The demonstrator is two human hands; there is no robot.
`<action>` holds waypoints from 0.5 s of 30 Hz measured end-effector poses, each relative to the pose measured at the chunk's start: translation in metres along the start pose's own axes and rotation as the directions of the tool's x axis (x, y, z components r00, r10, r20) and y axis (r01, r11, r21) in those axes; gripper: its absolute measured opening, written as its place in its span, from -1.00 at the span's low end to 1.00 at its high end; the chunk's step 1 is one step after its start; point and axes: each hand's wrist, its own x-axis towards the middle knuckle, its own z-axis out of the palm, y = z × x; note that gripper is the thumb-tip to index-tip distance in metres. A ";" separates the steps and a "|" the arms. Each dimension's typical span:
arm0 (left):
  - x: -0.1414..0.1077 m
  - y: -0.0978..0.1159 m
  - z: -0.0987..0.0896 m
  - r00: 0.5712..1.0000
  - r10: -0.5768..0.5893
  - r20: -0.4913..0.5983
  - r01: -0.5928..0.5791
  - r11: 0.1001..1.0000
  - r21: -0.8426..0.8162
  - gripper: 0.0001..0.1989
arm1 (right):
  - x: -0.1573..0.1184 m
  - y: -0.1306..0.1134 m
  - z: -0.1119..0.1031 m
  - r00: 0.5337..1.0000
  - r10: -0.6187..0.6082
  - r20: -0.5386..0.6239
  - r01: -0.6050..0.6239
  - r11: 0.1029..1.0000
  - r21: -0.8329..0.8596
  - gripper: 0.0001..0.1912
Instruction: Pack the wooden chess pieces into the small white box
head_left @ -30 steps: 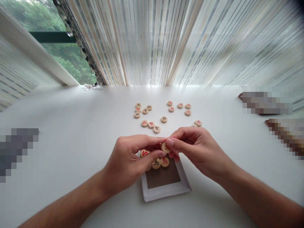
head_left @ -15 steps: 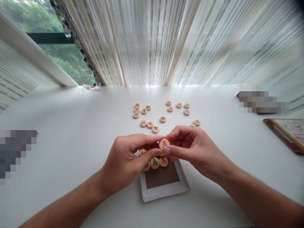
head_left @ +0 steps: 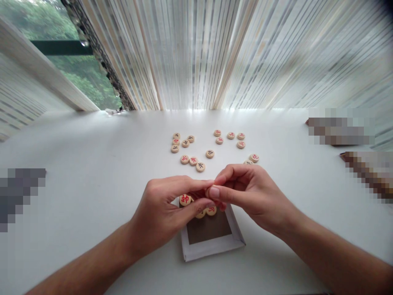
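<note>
My left hand (head_left: 168,207) and my right hand (head_left: 248,192) meet above a shallow white box (head_left: 211,250) with a brown bottom. Their fingertips are pinched together round a Chinese chess piece, which is now almost wholly hidden behind my right thumb and fingers. Inside the box's far part lie round wooden pieces. A red-marked piece (head_left: 184,199) shows at the left, and another red-marked piece (head_left: 211,209) lies below my fingertips. Between these, my left thumb partly covers a black-marked piece (head_left: 200,213).
Several Chinese chess pieces lie scattered beyond my hands, among them a black-marked one (head_left: 210,154) and a red-marked one (head_left: 254,157). Blurred-out flat objects lie at the table's left and right edges. A striped curtain (head_left: 190,61) hangs behind the white table (head_left: 123,143).
The red-marked piece between my fingertips showed its face before; now it is turned or covered from view. My left thumb has shifted right, over the box's pieces.
</note>
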 end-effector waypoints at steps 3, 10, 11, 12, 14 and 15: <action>0.000 0.001 0.001 0.999 -0.048 0.001 0.048 0.997 -0.064 -0.66 | 0.000 0.001 -0.002 0.999 -0.021 0.024 0.022 0.999 -0.042 -0.82; 0.002 0.000 0.001 0.997 -0.082 -0.008 0.080 0.991 -0.108 -0.61 | -0.001 0.002 -0.003 1.000 -0.002 0.009 0.002 0.998 -0.055 -0.77; 0.002 0.000 0.001 0.996 -0.090 -0.016 0.088 0.991 -0.099 -0.61 | -0.001 0.001 -0.003 1.000 0.008 0.000 -0.008 0.999 -0.050 -0.75; 0.002 0.001 0.001 0.995 -0.096 -0.025 0.094 0.991 -0.092 -0.62 | -0.001 0.001 -0.002 1.000 0.022 -0.011 -0.023 0.999 -0.041 -0.72; 0.002 0.001 0.002 0.994 -0.105 -0.036 0.102 0.991 -0.086 -0.64 | -0.001 0.000 0.000 0.998 0.058 -0.032 -0.059 0.998 -0.020 -0.66; 0.002 0.001 0.002 0.994 -0.104 -0.038 0.101 0.991 -0.083 -0.65 | -0.001 0.000 0.001 0.996 0.076 -0.047 -0.077 0.997 -0.013 -0.65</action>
